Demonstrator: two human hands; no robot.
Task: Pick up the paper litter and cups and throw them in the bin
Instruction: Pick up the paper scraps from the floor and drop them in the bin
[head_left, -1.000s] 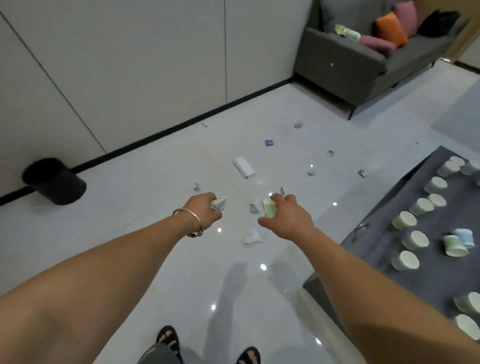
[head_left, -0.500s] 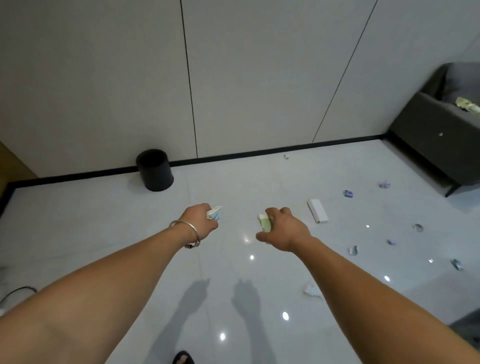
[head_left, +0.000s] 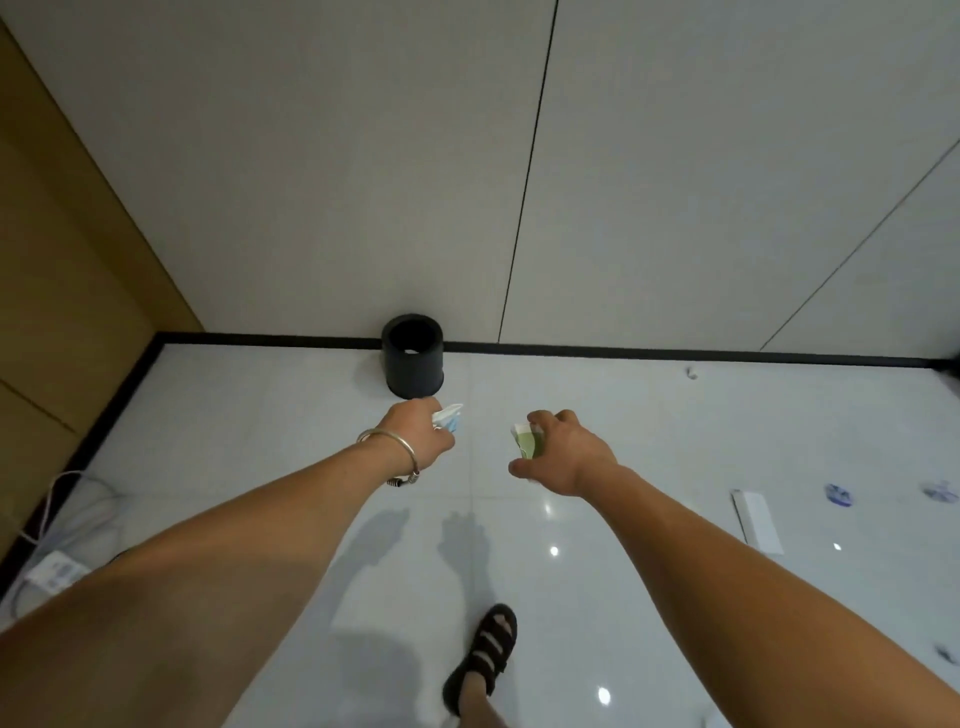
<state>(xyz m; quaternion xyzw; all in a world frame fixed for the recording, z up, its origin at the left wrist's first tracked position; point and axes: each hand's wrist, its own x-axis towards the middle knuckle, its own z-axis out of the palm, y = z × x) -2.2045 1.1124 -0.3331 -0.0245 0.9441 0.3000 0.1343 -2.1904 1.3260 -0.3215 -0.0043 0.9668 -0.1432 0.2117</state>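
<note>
left hand (head_left: 421, 436): crumpled paper (head_left: 450, 415) is gripped in curled fingers, held just before bin (head_left: 413, 373) (black, at wall) | right hand (head_left: 566, 457): green cup (head_left: 527, 442) is gripped, held right of bin | white strip (head_left: 756, 519) and blue scraps (head_left: 837, 493) are seen on floor, well right of bin

Both forearms are bare up to the near edge of the view. A thin silver bangle (head_left: 399, 440) circles the wrist behind the left hand (head_left: 422, 434), with a small coiled clasp on its near side. One foot wears a black sandal (head_left: 485, 656) with several straps across it.
</note>
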